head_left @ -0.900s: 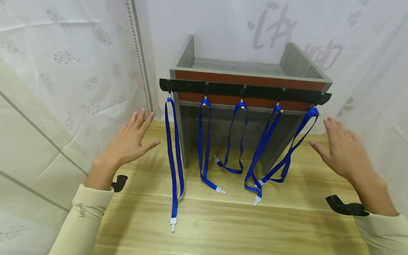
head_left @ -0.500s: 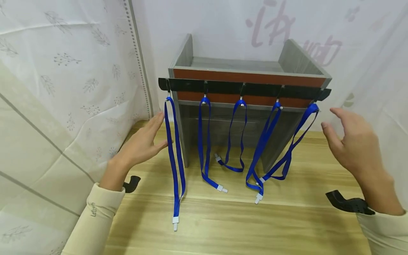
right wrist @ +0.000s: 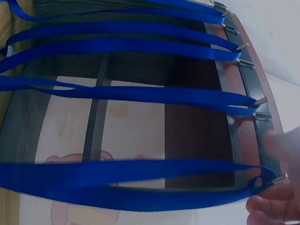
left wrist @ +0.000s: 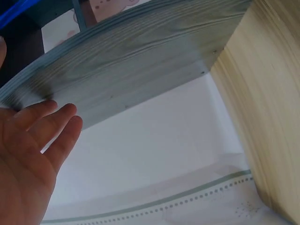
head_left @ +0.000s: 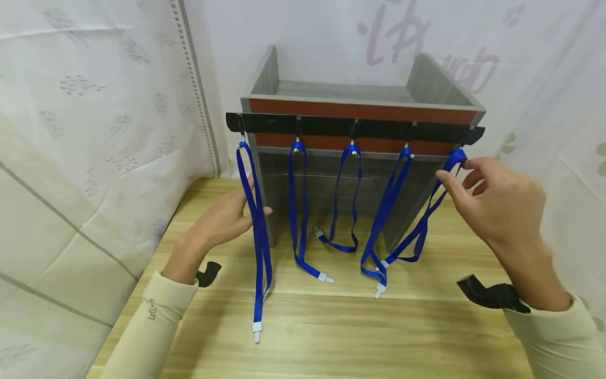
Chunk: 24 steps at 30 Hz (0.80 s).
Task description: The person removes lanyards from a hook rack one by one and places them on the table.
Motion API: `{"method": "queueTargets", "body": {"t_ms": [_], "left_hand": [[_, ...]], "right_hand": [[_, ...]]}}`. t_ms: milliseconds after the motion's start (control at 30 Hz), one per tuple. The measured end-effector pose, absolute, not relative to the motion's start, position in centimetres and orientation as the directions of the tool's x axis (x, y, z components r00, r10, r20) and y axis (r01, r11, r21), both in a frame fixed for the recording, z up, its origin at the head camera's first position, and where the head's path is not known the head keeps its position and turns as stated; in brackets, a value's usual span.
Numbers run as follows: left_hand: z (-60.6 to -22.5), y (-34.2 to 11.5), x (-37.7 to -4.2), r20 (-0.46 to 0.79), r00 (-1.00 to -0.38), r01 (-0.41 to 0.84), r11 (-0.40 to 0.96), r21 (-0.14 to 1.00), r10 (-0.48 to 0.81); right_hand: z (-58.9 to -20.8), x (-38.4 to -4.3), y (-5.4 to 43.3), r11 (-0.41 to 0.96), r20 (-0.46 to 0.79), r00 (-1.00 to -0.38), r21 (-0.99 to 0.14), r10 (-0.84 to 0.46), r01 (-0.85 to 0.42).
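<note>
Several blue lanyards hang from hooks on a black rail. My right hand is at the top of the rightmost lanyard, its thumb and curved fingers on either side of the loop. In the right wrist view, a gap shows between thumb and fingers, with the hook between them; the fingertips lie close to the lanyard's end. My left hand is beside the stand's left panel, partly behind the leftmost lanyard. Its fingers are extended near the grey panel; contact is unclear.
The grey stand with its brown front strip stands on a wooden table. Printed white cloth hangs at the left and behind. White clips end the lanyards, some lying on the table.
My right hand has moved left to the rightmost lanyard's top, its fingers bending. My left hand has moved right, to the stand's left side behind the leftmost lanyard. The lanyards remain on their hooks.
</note>
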<state>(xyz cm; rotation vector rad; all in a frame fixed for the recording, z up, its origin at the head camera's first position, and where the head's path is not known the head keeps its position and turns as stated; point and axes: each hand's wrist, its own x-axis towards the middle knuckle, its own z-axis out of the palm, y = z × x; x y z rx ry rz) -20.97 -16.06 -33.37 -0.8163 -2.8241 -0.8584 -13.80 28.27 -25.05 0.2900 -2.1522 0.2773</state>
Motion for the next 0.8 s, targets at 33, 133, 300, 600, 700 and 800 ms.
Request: {"method": "queueTargets", "body": {"t_ms": [33,133,300,600,700,800], "left_hand": [[-33.3,-15.9,-21.0,0.225,-0.857,0.51,0.7,0.5,0.464],[-33.2,-15.5,-20.9,0.241,-0.859,0.508,0.694,0.51,0.452],[-33.1,-15.2,-21.0,0.294,-0.849,0.528,0.697,0.485,0.439],[-33.3,-14.8,-20.7,0.363,-0.834,0.546,0.714,0.439,0.414],[-33.3,-14.7,-20.5,0.379,-0.829,0.552,0.711,0.436,0.411],[-33.3,-14.5,-20.4,0.389,-0.824,0.558,0.708,0.432,0.412]], "right_hand": [[-25.0,-13.9,28.0,0.949,0.827,-0.556,-0.098,-0.09,-0.299],[-24.7,-13.9,27.4,0.957,0.826,-0.563,-0.146,-0.022,-0.252],[-24.1,-14.0,27.2,0.945,0.814,-0.577,-0.239,0.068,-0.226],[-23.2,-13.7,27.6,0.913,0.774,-0.632,-0.286,0.04,-0.292],[-22.7,-13.0,27.9,0.905,0.757,-0.651,-0.306,0.044,-0.295],[-22.2,-12.0,28.2,0.891,0.732,-0.677,-0.353,0.072,-0.287]]}}
